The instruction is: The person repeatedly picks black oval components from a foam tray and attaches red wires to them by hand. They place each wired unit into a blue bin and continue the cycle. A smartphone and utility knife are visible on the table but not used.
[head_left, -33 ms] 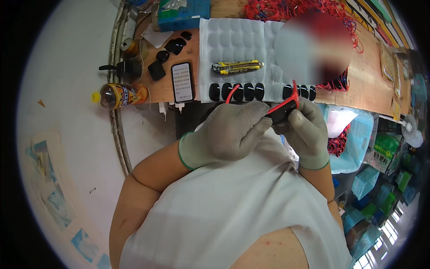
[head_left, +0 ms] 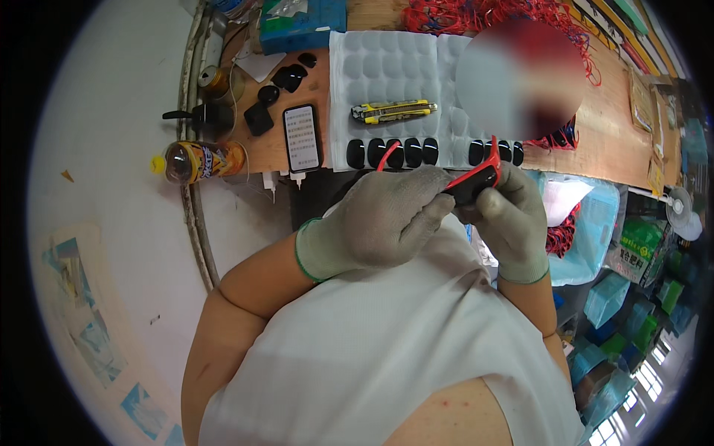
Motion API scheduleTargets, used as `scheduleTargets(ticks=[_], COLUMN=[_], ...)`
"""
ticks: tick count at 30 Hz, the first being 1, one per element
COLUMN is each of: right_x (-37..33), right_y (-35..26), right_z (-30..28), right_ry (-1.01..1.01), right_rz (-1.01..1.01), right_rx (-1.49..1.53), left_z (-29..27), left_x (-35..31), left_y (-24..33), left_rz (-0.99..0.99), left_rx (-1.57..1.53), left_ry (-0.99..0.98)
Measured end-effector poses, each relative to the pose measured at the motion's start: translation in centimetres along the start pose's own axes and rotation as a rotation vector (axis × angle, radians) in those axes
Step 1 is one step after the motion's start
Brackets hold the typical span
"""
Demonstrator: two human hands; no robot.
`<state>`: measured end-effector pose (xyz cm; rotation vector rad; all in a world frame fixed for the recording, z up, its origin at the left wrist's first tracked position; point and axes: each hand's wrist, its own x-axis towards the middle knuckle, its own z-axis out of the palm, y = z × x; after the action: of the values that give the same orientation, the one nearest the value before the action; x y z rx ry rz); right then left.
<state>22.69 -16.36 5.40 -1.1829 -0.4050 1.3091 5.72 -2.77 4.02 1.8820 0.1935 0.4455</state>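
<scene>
Close to my body I hold a pair of red-framed sunglasses [head_left: 477,178] with dark lenses, just off the table's near edge. My left hand [head_left: 394,217], in a grey knit glove with green trim, is closed around one side of them and covers much of the frame. One red temple arm sticks up behind that hand. My right hand [head_left: 515,215], gloved alike, pinches the other side between thumb and fingers. Beyond my hands, several loose dark lenses [head_left: 396,153] stand in a row along the near edge of a white dimpled tray [head_left: 383,59].
On the tray lies a yellow utility knife [head_left: 394,111]. Left of it are a phone [head_left: 301,137], a drink bottle [head_left: 197,161] and black lens pieces [head_left: 288,76]. Red frames [head_left: 476,13] are heaped at the back. A blue bin [head_left: 595,230] stands right of the table.
The sunglasses and my right hand have shifted very slightly to the right. My left hand keeps its place and grip.
</scene>
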Motion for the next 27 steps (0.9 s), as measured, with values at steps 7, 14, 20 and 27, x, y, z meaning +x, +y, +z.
scheduleTargets(ticks=[7, 14, 20, 27], right_x=[-0.8, -0.4, 2.1, 1.7], right_y=[1.1, 0.4, -1.2, -4.7], right_z=[2.4, 2.3, 0.5, -6.0], right_ry=[0.17, 0.008, 0.064, -0.471], right_rz=[-0.042, -0.024, -0.242, -0.488], right_rx=[-0.117, -0.057, -0.443, -0.924], left_z=[-0.2, -0.2, -1.8, -0.4], left_x=[0.5, 0.2, 2.8, 6.8], left_y=[0.4, 1.9, 1.1, 2.6], left_rz=[-0.076, 0.04, 0.004, 0.031], left_rx=[0.001, 0.244, 0.191, 0.243], left_ry=[-0.022, 0.057, 0.0, -0.34])
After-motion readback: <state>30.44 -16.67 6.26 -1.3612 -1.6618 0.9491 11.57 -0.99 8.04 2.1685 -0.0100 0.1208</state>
